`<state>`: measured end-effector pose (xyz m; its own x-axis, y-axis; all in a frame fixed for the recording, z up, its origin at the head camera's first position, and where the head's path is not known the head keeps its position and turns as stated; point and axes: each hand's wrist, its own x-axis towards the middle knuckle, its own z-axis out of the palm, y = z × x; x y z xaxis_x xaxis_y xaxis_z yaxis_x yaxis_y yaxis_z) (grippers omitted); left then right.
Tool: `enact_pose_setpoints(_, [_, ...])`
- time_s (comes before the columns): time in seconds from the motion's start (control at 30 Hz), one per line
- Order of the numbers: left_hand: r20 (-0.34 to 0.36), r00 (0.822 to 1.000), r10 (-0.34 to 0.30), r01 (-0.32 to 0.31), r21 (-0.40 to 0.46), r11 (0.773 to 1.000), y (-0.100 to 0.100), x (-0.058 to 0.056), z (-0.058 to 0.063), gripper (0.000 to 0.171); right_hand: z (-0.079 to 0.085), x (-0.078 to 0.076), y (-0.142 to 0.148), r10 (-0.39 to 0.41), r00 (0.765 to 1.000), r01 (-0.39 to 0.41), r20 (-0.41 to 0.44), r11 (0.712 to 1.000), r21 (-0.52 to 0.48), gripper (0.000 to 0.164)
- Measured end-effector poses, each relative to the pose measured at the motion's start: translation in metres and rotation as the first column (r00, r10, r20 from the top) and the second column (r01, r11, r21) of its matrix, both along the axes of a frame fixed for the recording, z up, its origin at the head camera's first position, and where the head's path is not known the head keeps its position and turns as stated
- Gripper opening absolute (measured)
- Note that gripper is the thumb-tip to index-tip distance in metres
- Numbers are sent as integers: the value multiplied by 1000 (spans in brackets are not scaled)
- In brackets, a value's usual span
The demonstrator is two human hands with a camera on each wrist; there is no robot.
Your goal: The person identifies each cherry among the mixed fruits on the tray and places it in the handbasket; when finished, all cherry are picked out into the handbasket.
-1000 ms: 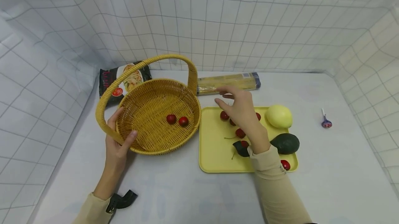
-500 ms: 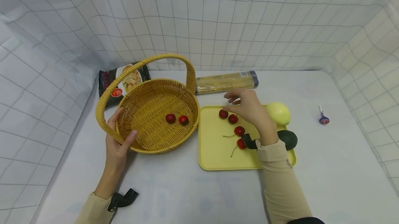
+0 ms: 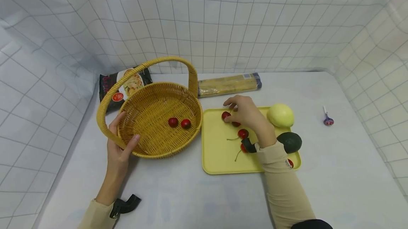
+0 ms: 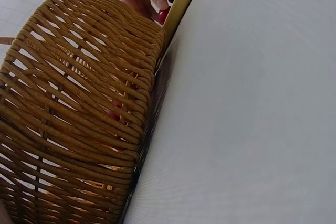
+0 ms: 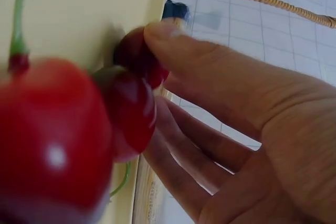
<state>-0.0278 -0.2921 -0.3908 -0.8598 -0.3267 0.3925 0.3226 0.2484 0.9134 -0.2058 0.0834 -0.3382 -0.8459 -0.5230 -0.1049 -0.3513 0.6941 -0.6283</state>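
Gripping the basket (image 3: 151, 122) with your left hand (image 3: 119, 149), you're pinching a cherry (image 3: 225, 115) with your right hand (image 3: 246, 111), far left on the yellow tray (image 3: 218, 154)

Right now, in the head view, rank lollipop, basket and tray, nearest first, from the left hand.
1. Basket: gripped by the left hand.
2. Tray: right of the basket.
3. Lollipop: far right, beyond the tray.
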Motion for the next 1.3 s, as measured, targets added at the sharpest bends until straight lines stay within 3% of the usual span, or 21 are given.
enact_pose_setpoints(0.47, [46,999,13,-10,-56,998,-2,10,2,76,-9,8,-4,18,999,-19,-39,1000,-2,32])
enact_pose_setpoints(0.73, [65,998,24,-19,-85,996,-3,14,0,78,-11,9,-5,6,999,-9,-37,996,-85,29])
enact_pose_setpoints(1.03, [38,999,15,-11,-92,996,-2,6,1,77,1,9,-9,20,981,-64,-194,972,-225,28])
enact_pose_setpoints(1.3, [58,998,14,-8,-94,996,-1,5,3,77,20,24,-23,24,951,-117,-309,951,-287,31])
